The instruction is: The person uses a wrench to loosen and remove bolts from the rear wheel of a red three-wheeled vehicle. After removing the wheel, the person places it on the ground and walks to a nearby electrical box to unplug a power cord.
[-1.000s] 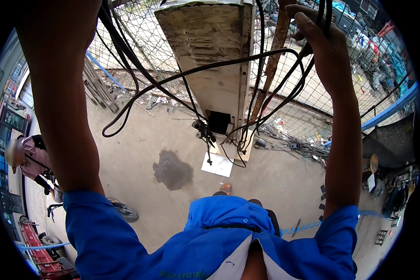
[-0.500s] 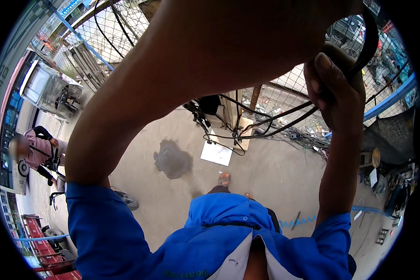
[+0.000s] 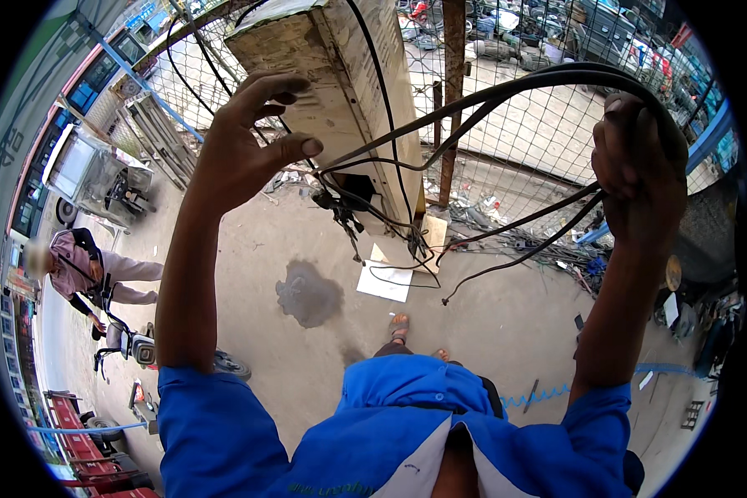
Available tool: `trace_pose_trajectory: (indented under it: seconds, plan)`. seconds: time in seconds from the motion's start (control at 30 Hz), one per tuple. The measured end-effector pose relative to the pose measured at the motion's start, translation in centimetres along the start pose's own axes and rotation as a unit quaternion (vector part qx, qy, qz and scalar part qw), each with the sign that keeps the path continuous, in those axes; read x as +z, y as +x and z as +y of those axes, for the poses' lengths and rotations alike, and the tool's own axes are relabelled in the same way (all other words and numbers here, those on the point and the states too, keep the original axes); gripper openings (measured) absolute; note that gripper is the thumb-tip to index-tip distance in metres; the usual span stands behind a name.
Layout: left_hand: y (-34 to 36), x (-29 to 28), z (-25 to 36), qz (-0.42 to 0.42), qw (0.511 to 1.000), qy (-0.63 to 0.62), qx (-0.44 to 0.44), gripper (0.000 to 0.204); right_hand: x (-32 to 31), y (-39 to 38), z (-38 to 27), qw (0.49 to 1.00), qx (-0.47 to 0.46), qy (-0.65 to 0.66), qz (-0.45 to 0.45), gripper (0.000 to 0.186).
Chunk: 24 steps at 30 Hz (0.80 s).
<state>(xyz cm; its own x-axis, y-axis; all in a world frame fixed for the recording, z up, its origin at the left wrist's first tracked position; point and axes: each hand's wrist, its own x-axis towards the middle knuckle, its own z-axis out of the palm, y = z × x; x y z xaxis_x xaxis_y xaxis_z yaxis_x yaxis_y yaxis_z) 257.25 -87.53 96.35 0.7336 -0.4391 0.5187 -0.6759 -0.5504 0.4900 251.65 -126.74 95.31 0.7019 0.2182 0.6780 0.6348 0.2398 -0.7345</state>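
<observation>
My left hand [image 3: 245,141] is raised at the upper left, thumb and curled fingers apart, with nothing visible between them. It is nearest to a tall, worn cream metal cabinet [image 3: 303,70]. At the right, my right hand [image 3: 643,174] is closed around a loop of black cable [image 3: 506,90]. Two strands of it arch leftward to the front of the cabinet, and other strands hang down from the fist. A loose cable end dangles above the ground. Black wires [image 3: 340,212] and connectors cluster at a dark opening low in the cabinet.
Behind the cabinet stands a wire mesh fence [image 3: 523,158] with a rusty post [image 3: 452,91]. A white sheet [image 3: 384,282] lies on the ground before my feet, beside a wet patch [image 3: 309,292]. At left, a person [image 3: 87,270] is beside a two-wheeler, near a white three-wheeled vehicle [image 3: 79,162].
My left arm, which was stretched across the top toward my right hand, has drawn back left, uncovering the cabinet. My right hand has shifted slightly right and down, still gripping the cable.
</observation>
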Motion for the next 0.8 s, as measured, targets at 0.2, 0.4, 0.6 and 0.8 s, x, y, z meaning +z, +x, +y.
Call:
trace_pose_trajectory:
  seconds: [0.2, 0.4, 0.6, 0.8]
  plan:
    - [-6.1, 6.8, -4.8, -0.057, 0.986, 0.093, -0.122, 0.063, 0.7, 0.5, -1.0, 1.0, 0.008, 0.011, -0.016, 0.035]
    - [-7.0, 8.4, -10.5, 0.06, 0.973, 0.142, -0.174, 0.022, 0.7, 0.2, -1.6, 0.996, 0.032, -0.086, -0.008, 0.034]
    - [-9.1, 3.4, -14.1, 0.143, 0.949, 0.052, -0.276, 0.024, 3.0, -2.1, 0.1, 0.951, 0.125, -0.283, -0.001, 0.02]
    - [-14.0, 4.8, -16.5, 0.138, 0.956, 0.038, -0.256, 0.02, 2.9, -5.8, 3.6, 0.954, 0.189, -0.23, 0.029, 0.021]
